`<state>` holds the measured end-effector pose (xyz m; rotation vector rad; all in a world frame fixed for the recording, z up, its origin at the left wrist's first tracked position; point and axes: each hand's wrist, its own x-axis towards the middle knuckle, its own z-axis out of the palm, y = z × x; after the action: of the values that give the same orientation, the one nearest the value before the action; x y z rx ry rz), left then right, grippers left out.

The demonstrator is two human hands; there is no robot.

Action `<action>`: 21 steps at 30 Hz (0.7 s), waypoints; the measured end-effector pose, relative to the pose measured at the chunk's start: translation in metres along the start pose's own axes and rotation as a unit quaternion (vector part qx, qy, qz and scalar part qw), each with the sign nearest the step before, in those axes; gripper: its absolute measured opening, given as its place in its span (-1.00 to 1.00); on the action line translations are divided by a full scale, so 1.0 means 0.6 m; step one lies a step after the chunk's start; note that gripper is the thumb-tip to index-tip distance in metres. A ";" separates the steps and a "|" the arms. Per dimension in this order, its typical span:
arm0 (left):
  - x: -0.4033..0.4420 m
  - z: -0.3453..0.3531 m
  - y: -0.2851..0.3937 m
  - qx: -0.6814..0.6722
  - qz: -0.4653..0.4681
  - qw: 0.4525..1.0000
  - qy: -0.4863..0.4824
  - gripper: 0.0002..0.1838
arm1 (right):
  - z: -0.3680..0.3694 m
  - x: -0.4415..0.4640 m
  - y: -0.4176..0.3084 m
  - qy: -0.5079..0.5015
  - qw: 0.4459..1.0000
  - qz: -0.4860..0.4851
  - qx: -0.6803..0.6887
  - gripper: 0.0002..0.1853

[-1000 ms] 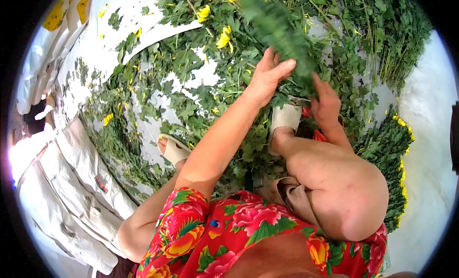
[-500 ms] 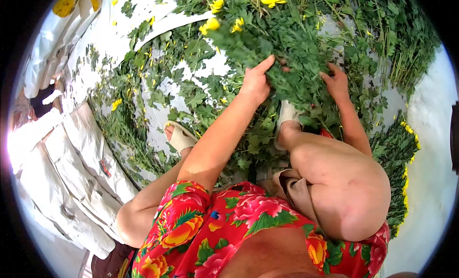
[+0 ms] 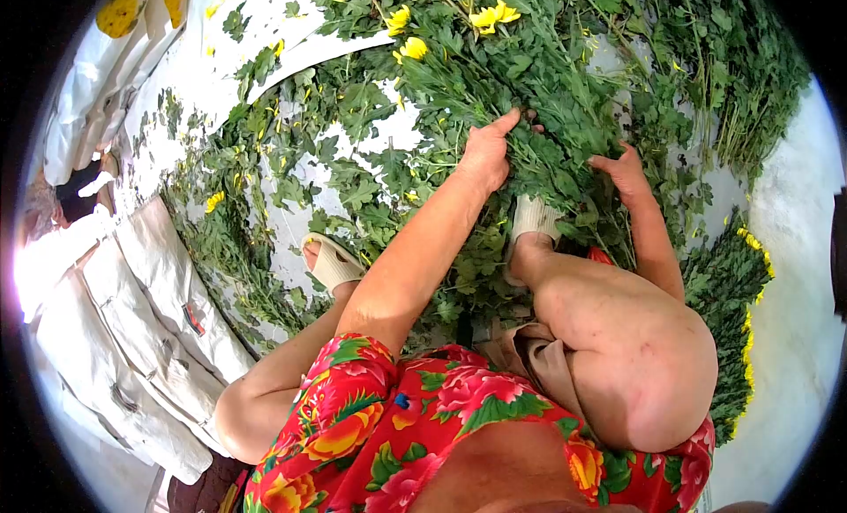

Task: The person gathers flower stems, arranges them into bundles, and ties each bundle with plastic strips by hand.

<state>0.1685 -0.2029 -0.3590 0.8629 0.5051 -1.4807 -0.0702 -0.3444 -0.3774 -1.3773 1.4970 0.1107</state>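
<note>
My left hand [image 3: 488,156] is closed around a leafy bunch of chrysanthemums [image 3: 551,151], thumb on top and fingertips showing past the stems. Yellow blooms [image 3: 411,49] lie toward the bunch's upper left. At the bunch's right edge is my right hand [image 3: 628,175], its thumb and forefinger apart beside the leaves; the other fingers are partly hidden. Under the bunch is my slippered foot [image 3: 535,217], with loose green leaves around it.
Cut leaves and petals litter the pale floor [image 3: 287,217]. Stacked green stems [image 3: 741,89] lie at upper right, and a yellow-edged flower pile [image 3: 725,328] is beside my knee. White folded sheeting [image 3: 132,337] lies at left. Another slippered foot [image 3: 333,262] rests among leaves.
My left hand has shifted slightly right and down with the bunch. The blooms now lie a little lower and to the right. My right hand has dropped slightly.
</note>
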 end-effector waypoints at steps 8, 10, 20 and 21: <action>-0.007 0.006 0.015 -0.045 -0.023 0.993 -0.105 -0.52 | -0.011 -0.053 -0.025 -0.080 0.982 -0.043 0.163 0.02; -0.007 0.005 0.021 -0.067 -0.010 0.987 -0.144 -0.51 | -0.005 -0.047 0.002 -0.076 0.982 -0.036 0.167 -0.05; -0.007 -0.001 0.029 -0.003 0.026 0.999 -0.036 -0.56 | 0.007 -0.081 -0.009 -0.006 0.990 -0.111 0.086 -0.13; -0.007 -0.008 0.033 -0.004 0.039 0.999 -0.005 -0.56 | 0.007 -0.083 -0.012 0.013 0.988 -0.143 0.061 -0.16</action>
<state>0.1888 -0.1988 -0.3552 0.8607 0.4643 -1.4093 -0.0726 -0.3108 -0.3399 -1.4823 1.2893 -0.1781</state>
